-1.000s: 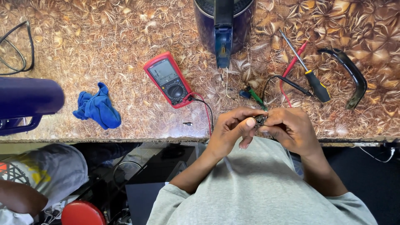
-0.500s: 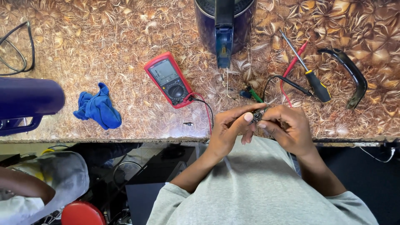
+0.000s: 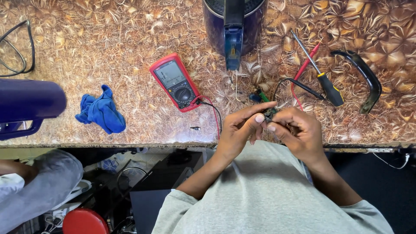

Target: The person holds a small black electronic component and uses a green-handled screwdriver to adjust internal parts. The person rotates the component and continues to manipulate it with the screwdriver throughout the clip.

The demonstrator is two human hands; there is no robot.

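- Multimeter, red with a grey screen and a black dial, lies tilted on the patterned worktop; everything below is placed from it.
- Far to its left a black cable loop lies on the worktop, with a dark blue rounded appliance body just below that.
- Between that body and the multimeter sits a crumpled blue cloth.
- Just below the multimeter's lower end lies a small dark screw.
- Above and to its right stands a dark blue kettle.
- Right of the multimeter, at the worktop's near edge, the left hand pinches a small dark part with thumb and forefinger.
- The right hand is curled closed on the same part from the other side, fingertips touching the left hand's.
- Further right lie a screwdriver with a black and yellow handle and a red probe.
- Farthest right lies a curved black handle piece.
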